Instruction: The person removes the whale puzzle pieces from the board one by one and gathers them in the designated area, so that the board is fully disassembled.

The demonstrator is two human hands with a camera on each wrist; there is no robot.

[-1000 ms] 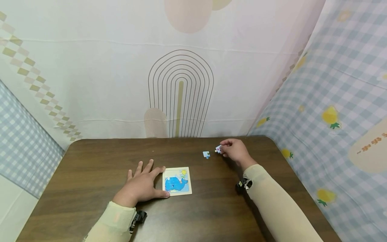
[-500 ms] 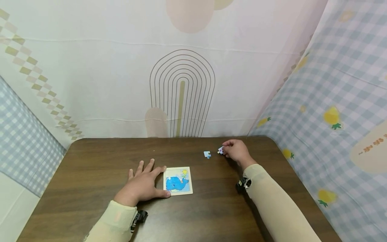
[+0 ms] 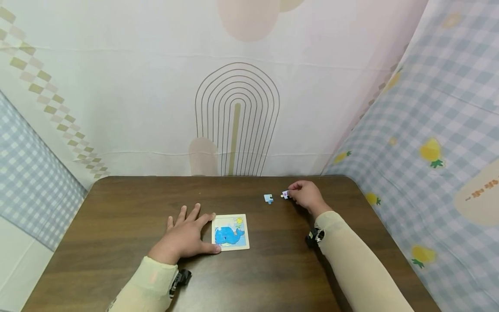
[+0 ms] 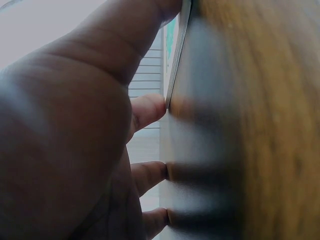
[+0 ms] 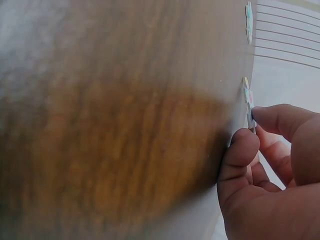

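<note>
My left hand spreads its fingers on the table, the thumb touching the near left corner of a square puzzle board and the index fingertip touching its far left corner. A blue whale and a yellow sun show on that board; a pale gap runs along its upper left. To the far right, my right hand pinches a small puzzle piece between thumb and fingers, close over the tabletop. In the right wrist view the piece appears edge-on at the fingertips. Another light blue puzzle piece lies just left of it.
The dark brown wooden table has rounded far corners and meets a pale patterned cloth at the back. A checked cloth hangs along the right side. Both wrists wear black cameras.
The puzzle piece in my right hand has turned slightly and shifted a little to the right of the loose piece. My left hand and the puzzle board keep their places.
</note>
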